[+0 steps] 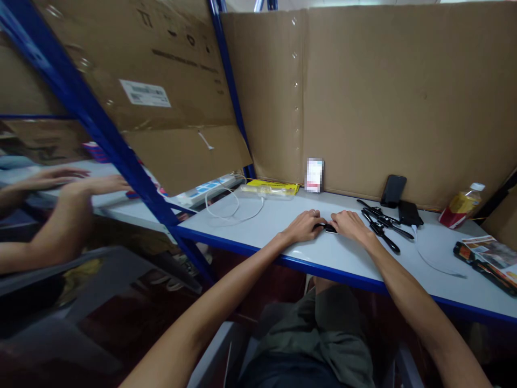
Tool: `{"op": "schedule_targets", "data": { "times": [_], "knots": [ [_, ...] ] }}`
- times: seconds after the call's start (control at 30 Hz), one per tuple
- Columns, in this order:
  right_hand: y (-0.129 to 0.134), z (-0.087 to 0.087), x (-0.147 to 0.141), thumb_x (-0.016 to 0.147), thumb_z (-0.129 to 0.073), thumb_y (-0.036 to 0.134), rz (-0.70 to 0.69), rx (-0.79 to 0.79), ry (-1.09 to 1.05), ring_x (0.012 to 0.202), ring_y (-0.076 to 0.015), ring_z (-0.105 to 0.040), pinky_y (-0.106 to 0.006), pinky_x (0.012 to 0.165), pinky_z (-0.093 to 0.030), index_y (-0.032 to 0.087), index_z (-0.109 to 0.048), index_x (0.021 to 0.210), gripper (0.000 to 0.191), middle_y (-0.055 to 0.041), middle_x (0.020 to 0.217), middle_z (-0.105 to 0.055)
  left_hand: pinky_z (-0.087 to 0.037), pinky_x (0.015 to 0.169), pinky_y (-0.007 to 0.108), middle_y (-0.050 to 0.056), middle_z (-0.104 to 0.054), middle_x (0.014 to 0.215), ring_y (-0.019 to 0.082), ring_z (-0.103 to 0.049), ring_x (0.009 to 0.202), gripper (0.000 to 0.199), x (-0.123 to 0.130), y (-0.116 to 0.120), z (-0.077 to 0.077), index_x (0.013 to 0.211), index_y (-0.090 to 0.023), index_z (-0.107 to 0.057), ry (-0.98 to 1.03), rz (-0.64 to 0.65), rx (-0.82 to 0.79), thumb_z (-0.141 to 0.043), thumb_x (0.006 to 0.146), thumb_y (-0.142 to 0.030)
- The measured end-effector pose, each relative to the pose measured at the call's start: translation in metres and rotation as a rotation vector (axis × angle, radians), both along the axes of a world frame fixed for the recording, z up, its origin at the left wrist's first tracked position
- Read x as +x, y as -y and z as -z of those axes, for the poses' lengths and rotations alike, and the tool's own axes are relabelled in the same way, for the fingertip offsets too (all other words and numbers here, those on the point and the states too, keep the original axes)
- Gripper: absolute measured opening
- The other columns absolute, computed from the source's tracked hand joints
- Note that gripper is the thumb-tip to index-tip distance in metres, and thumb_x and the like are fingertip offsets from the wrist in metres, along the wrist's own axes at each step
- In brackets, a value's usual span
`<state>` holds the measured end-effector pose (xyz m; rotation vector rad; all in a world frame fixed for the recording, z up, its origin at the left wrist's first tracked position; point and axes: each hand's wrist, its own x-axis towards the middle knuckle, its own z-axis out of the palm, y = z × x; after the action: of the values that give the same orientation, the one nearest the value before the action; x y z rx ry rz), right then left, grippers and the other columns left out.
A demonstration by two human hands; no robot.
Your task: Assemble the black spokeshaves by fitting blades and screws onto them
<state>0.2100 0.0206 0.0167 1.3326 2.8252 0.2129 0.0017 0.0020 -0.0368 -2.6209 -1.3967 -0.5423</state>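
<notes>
In the head view, a small black item [330, 228] is on the table [278, 215] between the left hand [305, 225] and right hand [348, 223], both with fingers closed on its ends and partly hiding its shape. Lettering on the cardboard [181, 32] and its white label [145, 93] is unreadable; the upright phone's [314, 175] screen is blurred out.

2 wearer's hands [304, 226], 1 held blk pc. [330, 228], 1 btl [459, 207]
</notes>
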Motion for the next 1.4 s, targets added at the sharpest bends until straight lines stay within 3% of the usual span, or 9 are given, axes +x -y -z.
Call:
{"op": "schedule_targets", "data": {
  "times": [0.3,0.67,0.93,1.1,1.17,1.3,1.4],
  "knots": [
    [0.0,0.004,-0.005,0.106,-0.031,0.031,-0.011,0.011,0.042,0.106,-0.0334,-0.069,-0.037,0.088,-0.046,0.012,-0.071,0.119,0.046,-0.0245,0.113,-0.072,-0.048,0.09,0.038,0.01,-0.063,0.102,0.026,-0.06,0.1,0.033,0.0,0.0,0.0,0.122,-0.023,-0.071,0.006,0.013,-0.005,-0.053,0.095,-0.025],
    [0.007,0.007,-0.011,0.099,-0.037,0.014,0.018,0.041,0.054,0.106,-0.0334,-0.069,-0.038,0.087,-0.046,0.008,-0.07,0.117,0.038,-0.025,0.109,-0.073,-0.048,0.09,0.038,0.01,-0.063,0.101,0.026,-0.059,0.098,0.032,0.0,0.0,-0.002,0.12,-0.023,-0.072,0.018,0.017,-0.016,-0.053,0.095,-0.026],
    [0.006,0.012,-0.017,0.1,-0.04,0.018,0.079,-0.003,-0.028,0.102,-0.0344,-0.07,-0.038,0.084,-0.047,0.008,-0.075,0.111,0.038,-0.0267,0.11,-0.073,-0.048,0.089,0.038,0.01,-0.063,0.1,0.025,-0.06,0.097,0.032,0.0,0.001,-0.003,0.119,-0.023,-0.073,0.016,0.021,-0.012,-0.053,0.095,-0.023],
    [-0.008,0.008,-0.005,0.106,-0.039,0.041,0.098,0.001,-0.096,0.101,-0.0315,-0.07,-0.036,0.084,-0.047,0.015,-0.075,0.11,0.045,-0.021,0.11,-0.074,-0.049,0.087,0.036,0.01,-0.063,0.103,0.024,-0.061,0.097,0.032,-0.001,0.001,-0.001,0.121,-0.023,-0.071,0.021,0.01,-0.018,-0.053,0.095,-0.024],
    [-0.02,0.0,0.013,0.104,-0.041,0.05,0.188,-0.004,-0.159,0.101,-0.0315,-0.07,-0.035,0.082,-0.048,0.017,-0.076,0.107,0.048,-0.0197,0.108,-0.075,-0.05,0.088,0.037,0.01,-0.063,0.104,0.025,-0.061,0.097,0.032,-0.001,0.001,0.0,0.122,-0.022,-0.07,0.018,0.007,-0.016,-0.053,0.096,-0.025],
    [-0.05,-0.011,0.065,0.102,-0.044,0.031,0.52,0.107,-0.264,0.105,-0.0365,-0.069,-0.041,0.081,-0.049,0.01,-0.072,0.119,0.038,-0.0274,0.114,-0.071,-0.05,0.089,0.039,0.01,-0.063,0.106,0.026,-0.061,0.098,0.031,-0.001,0.0,0.0,0.121,-0.022,-0.07,0.016,0.015,-0.015,-0.052,0.095,-0.025],
    [-0.07,-0.007,0.099,0.097,-0.051,0.023,0.716,0.119,-0.277,0.117,-0.0371,-0.065,-0.041,0.088,-0.049,0.008,-0.073,0.119,0.035,-0.03,0.117,-0.069,-0.05,0.089,0.039,0.011,-0.063,0.106,0.026,-0.061,0.097,0.031,0.0,0.001,-0.002,0.12,-0.021,-0.071,0.02,0.015,-0.015,-0.052,0.095,-0.024]
  ]
}}
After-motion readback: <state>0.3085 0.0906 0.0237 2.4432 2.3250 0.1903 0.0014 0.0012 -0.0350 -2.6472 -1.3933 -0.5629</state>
